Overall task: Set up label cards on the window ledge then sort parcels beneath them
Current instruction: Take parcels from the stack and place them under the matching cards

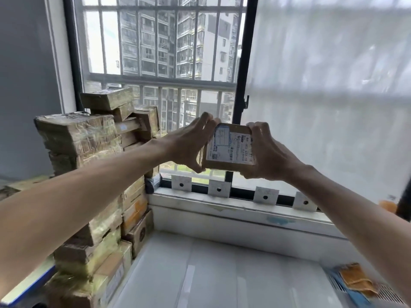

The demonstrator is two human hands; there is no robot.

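A small brown cardboard parcel [230, 147] with a white shipping label is held up in front of the window, label facing me. My left hand [189, 145] grips its left edge, thumb below and fingers over the top. My right hand [269, 154] grips its right edge. Several white label cards [181, 183], each with a dark dot, stand in a row on the window ledge [222, 202] below the parcel. A tall stack of taped brown parcels [93, 174] rises at the left.
A white flat surface [222, 274] lies beneath the ledge. Orange and blue items [353, 281] rest at its right edge. The window has black frames [243, 85] and outer bars. A sheer white curtain [329, 96] covers the right pane.
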